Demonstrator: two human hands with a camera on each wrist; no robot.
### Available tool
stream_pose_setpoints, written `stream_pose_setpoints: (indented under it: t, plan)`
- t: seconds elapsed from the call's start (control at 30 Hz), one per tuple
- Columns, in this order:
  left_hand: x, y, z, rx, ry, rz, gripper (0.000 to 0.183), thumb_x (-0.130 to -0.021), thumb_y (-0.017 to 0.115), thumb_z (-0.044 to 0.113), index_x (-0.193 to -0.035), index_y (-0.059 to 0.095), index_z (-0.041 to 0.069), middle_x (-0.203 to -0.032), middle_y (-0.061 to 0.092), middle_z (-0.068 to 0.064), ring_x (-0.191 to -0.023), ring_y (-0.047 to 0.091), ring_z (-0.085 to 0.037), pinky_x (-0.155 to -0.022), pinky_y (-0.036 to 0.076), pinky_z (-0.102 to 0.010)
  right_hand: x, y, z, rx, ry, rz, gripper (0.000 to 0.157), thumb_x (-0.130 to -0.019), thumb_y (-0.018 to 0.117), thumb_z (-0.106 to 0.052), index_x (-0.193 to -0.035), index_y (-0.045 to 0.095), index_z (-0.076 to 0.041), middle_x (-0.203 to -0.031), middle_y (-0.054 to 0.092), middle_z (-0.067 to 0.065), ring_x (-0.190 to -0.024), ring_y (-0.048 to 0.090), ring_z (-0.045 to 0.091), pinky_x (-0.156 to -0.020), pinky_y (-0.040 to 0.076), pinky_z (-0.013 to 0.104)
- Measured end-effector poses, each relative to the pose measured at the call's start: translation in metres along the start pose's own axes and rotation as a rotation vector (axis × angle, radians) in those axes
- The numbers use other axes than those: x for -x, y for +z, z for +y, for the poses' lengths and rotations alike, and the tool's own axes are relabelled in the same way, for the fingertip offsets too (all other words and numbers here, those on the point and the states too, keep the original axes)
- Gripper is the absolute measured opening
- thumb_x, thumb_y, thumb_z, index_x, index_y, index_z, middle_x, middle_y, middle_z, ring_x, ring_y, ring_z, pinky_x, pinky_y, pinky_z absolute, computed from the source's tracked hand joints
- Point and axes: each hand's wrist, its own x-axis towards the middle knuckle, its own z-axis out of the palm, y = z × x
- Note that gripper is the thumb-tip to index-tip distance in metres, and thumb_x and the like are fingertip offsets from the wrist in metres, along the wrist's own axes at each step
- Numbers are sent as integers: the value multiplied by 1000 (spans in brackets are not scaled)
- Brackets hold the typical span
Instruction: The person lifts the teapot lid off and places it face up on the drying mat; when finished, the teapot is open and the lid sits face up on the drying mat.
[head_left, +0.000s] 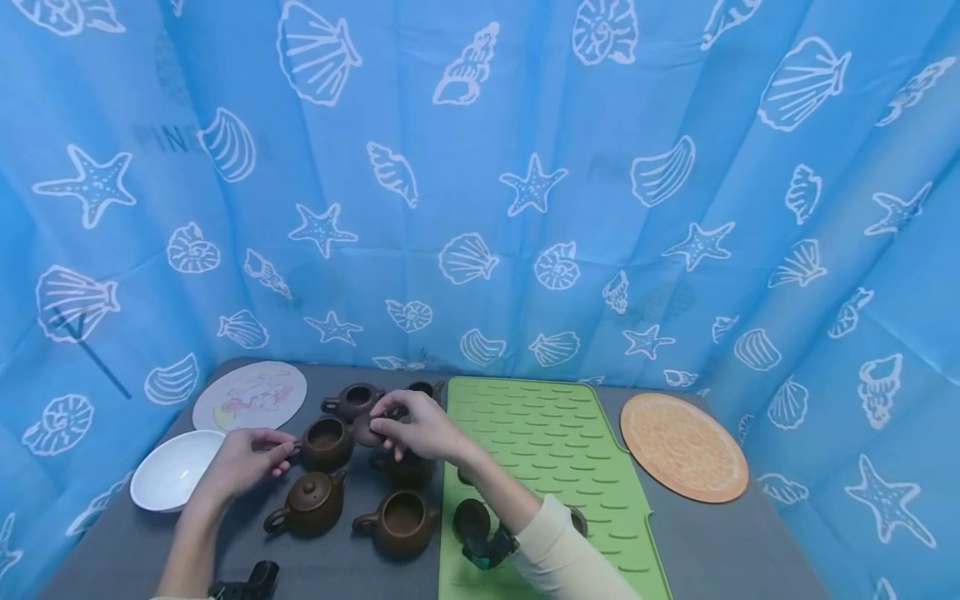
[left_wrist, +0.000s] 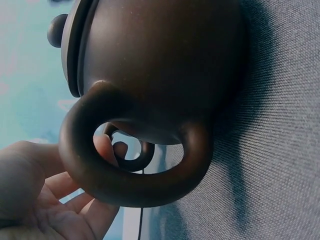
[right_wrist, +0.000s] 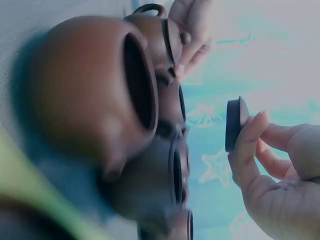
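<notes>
My right hand [head_left: 420, 429] pinches a dark brown teapot lid [head_left: 364, 432] by its top, held up above the group of teapots. In the right wrist view the lid [right_wrist: 232, 125] is tilted on edge, apart from any pot. My left hand [head_left: 243, 467] pinches the handle of an open brown teapot [head_left: 327, 443]. Nearer to me stands a teapot with its lid on [head_left: 313, 502]; in the left wrist view this lidded teapot [left_wrist: 165, 65] partly hides the left fingers. To its right is a teapot without a lid [head_left: 402, 523].
More lidless teapots [head_left: 354, 400] stand behind. A green ridged mat [head_left: 525, 442] lies at the right with brown lids [head_left: 472, 521] on it, partly behind my right forearm. A white bowl [head_left: 176, 471], a printed round mat [head_left: 251, 396] and an orange round mat [head_left: 684, 447] flank them.
</notes>
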Motion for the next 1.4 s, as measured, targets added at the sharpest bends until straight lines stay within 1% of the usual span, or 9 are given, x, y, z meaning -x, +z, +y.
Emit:
stream_pose_setpoints:
  t: [0.13,0.3,0.37,0.47,0.6,0.77,0.93,1.17,1.4]
  plan:
    - [1,0,-2,-5,-14,-1,30,-109,61,9,-129,67,-13,-104,76,-19,-82,73,-17,-67,59,-24,27,-18,9,-42,9,6,21,-110,62,-10,-126,64,2,-93,69,15,-64,65,13,-64,64,50]
    - [2,0,-1,0,-8,-5,30,-110,60,9,-129,67,-13,-103,75,-19,-83,73,-17,-67,60,-25,59,-43,26,-85,42,3,39,-113,52,-6,-150,47,4,-132,60,33,-72,69,15,-71,66,57]
    - [2,0,0,-2,-4,-6,30,-110,60,8,-129,67,-13,-104,75,-19,-83,73,-17,-68,60,-25,70,-54,35,-121,65,4,46,-114,49,-5,-159,41,1,-148,51,36,-78,74,20,-78,67,56]
    - [2,0,1,-3,-11,-5,30,-110,60,8,-130,67,-13,-105,76,-19,-84,73,-17,-68,61,-25,84,-69,45,-183,97,3,50,-115,45,-4,-164,40,-2,-159,43,37,-93,79,36,-90,67,50]
    - [2,1,1,-4,-19,-5,31,-110,59,8,-131,66,-13,-106,76,-20,-84,73,-17,-68,60,-25,99,-87,55,-258,124,-11,48,-116,43,-6,-164,39,0,-168,34,33,-113,76,43,-101,64,42]
    - [2,1,1,-3,-12,-5,30,-110,59,8,-131,66,-13,-105,76,-20,-84,72,-17,-68,60,-24,111,-102,67,-292,146,7,52,-112,57,-12,-161,40,-2,-167,34,30,-120,73,45,-107,62,45]
    - [3,1,1,-2,-8,-6,30,-110,60,8,-130,66,-13,-106,76,-21,-84,73,-18,-68,60,-23,120,-110,74,-164,119,23,58,-103,73,-10,-154,47,0,-151,49,33,-113,74,53,-100,65,50]
    - [4,1,1,-9,1,0,30,-110,60,10,-130,66,-12,-106,76,-21,-84,73,-18,-68,60,-24,130,-117,81,-85,157,-69,53,-106,59,6,-153,37,18,-146,54,43,-108,77,52,-96,65,45]
    - [4,1,1,-24,4,10,30,-110,61,11,-130,67,-11,-105,76,-20,-83,73,-17,-67,59,-24,134,-118,86,27,154,-91,49,-103,60,9,-148,42,20,-140,54,43,-98,78,51,-88,67,41]
